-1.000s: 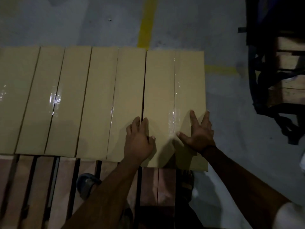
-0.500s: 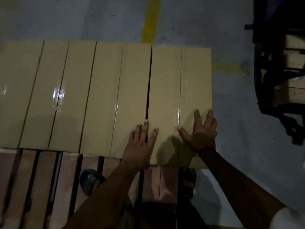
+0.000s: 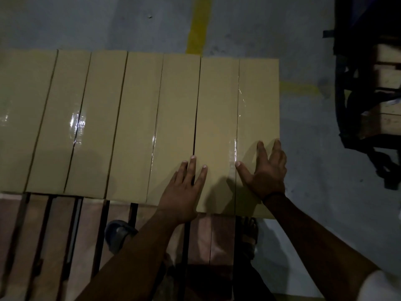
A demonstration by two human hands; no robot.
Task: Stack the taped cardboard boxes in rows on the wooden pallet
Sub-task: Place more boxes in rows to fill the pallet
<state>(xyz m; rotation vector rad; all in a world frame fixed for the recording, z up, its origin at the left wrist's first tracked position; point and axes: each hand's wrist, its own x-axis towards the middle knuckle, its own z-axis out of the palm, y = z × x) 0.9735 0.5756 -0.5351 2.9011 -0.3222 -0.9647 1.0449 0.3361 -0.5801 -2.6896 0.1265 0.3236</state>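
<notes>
Cardboard box [image 3: 219, 118], taped, is set at the row's right end on the pallet [image 3: 54, 235] and pressed by the left hand [image 3: 184, 192], lately uncurled, and right hand [image 3: 267, 172], both flat, gripping nothing; placement judged finished.

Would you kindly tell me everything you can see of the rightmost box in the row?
The rightmost box is plain tan cardboard, oblong, lying flat at the end of the row on the pallet. Glossy clear tape runs lengthwise down its middle seam. A thin dark gap parts it from the next box. The right hand lies flat, fingers spread, on its near right part; the left hand rests open across that gap at its near left edge.
</notes>
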